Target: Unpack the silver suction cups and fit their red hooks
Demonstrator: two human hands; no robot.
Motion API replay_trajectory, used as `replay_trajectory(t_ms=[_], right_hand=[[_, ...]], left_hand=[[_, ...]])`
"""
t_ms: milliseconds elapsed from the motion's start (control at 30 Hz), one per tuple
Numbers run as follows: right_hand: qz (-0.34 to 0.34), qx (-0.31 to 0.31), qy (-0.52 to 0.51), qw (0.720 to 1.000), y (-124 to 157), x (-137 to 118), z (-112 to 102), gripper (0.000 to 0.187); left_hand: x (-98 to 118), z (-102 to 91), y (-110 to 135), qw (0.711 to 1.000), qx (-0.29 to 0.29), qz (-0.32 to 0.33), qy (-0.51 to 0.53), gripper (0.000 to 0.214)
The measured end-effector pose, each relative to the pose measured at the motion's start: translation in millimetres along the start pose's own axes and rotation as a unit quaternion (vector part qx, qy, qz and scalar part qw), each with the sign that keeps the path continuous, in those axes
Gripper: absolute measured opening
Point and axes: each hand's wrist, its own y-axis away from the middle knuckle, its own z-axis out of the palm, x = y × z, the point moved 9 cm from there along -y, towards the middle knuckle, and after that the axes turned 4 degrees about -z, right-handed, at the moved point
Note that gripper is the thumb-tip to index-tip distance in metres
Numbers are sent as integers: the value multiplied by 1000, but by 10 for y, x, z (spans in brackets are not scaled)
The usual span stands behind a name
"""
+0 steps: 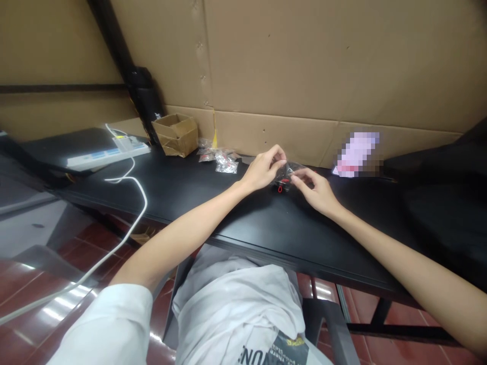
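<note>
Both hands meet over the black table, at a small clear plastic bag (289, 168). My left hand (266, 166) pinches the bag's upper left side between thumb and fingers. On its right side, my right hand (312, 188) has thumb and fingertips closed on the plastic. Small red and black items (283, 181) show at the bag; whether all of them lie inside it I cannot tell. A little red loop (280, 188) sticks out below, close to the tabletop.
Several small filled plastic bags (226, 163) lie left of my hands, beside an open cardboard box (177, 136). A white power strip (108, 157) with a white cable (142, 195) is farther left. A blurred-out phone-like screen (355, 154) leans against the cardboard wall (304, 76).
</note>
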Motion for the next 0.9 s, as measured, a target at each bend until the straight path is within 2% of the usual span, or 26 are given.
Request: replay_trajectory(t_ms=[167, 300, 500, 667, 800, 900], right_hand=[[-22, -46, 18, 999, 14, -103, 94, 32], [-13, -3, 19, 1000, 5, -74, 18, 30], [9, 75, -2, 997, -4, 79, -133, 35], [10, 82, -12, 997, -3, 117, -150, 35], [7, 134, -3, 991, 31, 50, -263, 40], [-5, 105, -6, 994, 33, -20, -213, 44]], left_hand=[[-4, -8, -4, 1000, 6, 1, 1, 16], [-80, 12, -16, 1000, -1, -16, 4, 23], [-328, 105, -2, 996, -34, -75, -25, 34], [-385, 185, 15, 994, -64, -78, -35, 35], [-396, 220, 20, 993, -79, -82, -34, 36], [-397, 245, 23, 993, -89, -78, -19, 39]])
